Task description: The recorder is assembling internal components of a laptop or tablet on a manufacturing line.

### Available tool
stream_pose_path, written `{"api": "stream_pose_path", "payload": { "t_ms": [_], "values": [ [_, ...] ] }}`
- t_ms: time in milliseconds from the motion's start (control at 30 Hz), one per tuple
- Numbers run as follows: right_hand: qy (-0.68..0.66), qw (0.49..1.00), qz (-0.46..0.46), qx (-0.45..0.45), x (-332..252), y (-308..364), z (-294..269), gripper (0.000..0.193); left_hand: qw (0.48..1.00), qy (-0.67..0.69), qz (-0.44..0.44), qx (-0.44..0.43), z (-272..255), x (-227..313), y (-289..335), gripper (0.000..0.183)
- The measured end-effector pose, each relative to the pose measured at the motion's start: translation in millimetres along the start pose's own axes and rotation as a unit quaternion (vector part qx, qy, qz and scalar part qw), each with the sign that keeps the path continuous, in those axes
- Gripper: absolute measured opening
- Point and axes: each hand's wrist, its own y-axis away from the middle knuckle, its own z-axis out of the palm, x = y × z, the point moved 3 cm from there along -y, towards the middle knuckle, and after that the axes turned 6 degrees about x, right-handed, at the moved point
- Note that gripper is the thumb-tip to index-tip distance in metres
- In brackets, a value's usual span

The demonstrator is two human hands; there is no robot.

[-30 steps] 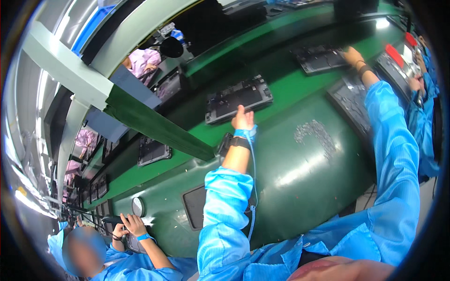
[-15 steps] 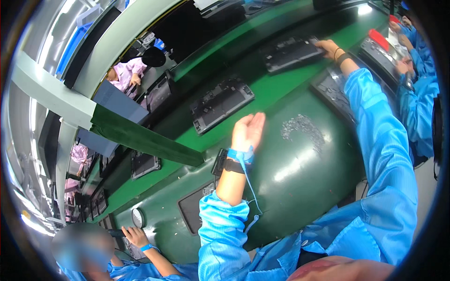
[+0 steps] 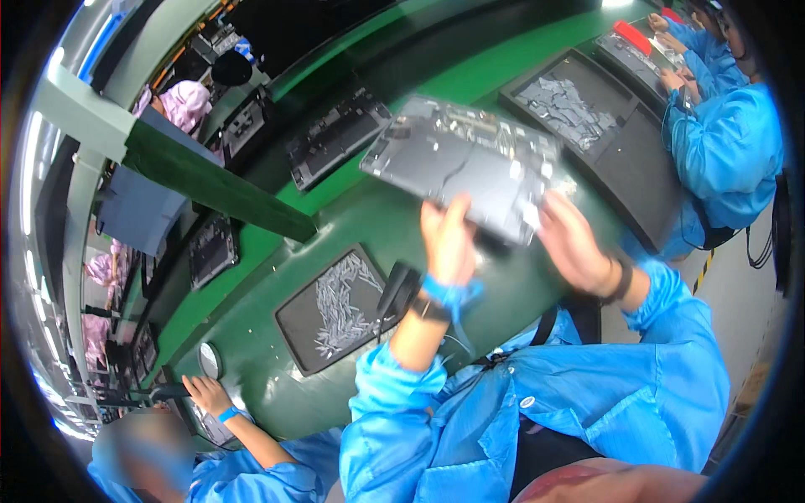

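Observation:
A grey open laptop body [image 3: 465,163], with circuit boards along its far edge, is held tilted above the green bench. My left hand [image 3: 449,243] grips its near edge, thumb on top and the other fingers partly hidden. At the near right corner my right hand [image 3: 579,247] closes on the side edge; its fingers are blurred. A blue wrist strap [image 3: 453,293] with a cord is on my left wrist. Beside that forearm lies a dark tray [image 3: 295,339] of narrow grey strips.
To the right stands a black foam tray [image 3: 641,172] with flat grey pieces. Another opened laptop body [image 3: 335,138] sits on the green belt beyond. A post [image 3: 222,184] slants in from the left. Co-workers in blue sit on both sides; a co-worker's hand [image 3: 208,394] is at lower left.
My right hand has come back from the belt at the far right, and the laptop body is now in front of me. My left hand has gone from free to gripping it.

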Motion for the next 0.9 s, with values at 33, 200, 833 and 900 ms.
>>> {"api": "stream_pose_path", "payload": {
  "t_ms": [33, 200, 833, 900],
  "values": [
    [0.029, 0.999, -0.017, 0.017, -2.6, 10.1, -36.3, 0.036, 1.000, -0.010, -0.015, -0.011, -15.5, 1.1, 22.5, 0.041],
    [0.526, 0.783, -0.308, -0.124, -61.4, 2.0, -21.7, 0.036, 0.991, -0.063, -0.112, -0.049, -90.8, 12.6, 92.9, 0.051],
    [0.653, 0.329, -0.598, -0.328, -12.1, 4.5, 55.3, 0.032, 0.801, -0.574, -0.109, -0.133, -126.8, 42.8, 150.8, 0.039],
    [0.664, 0.337, -0.563, -0.359, -14.6, 22.9, 41.1, 0.032, 0.792, -0.585, -0.110, -0.133, -134.4, 47.9, 151.1, 0.033]
  ]
}}
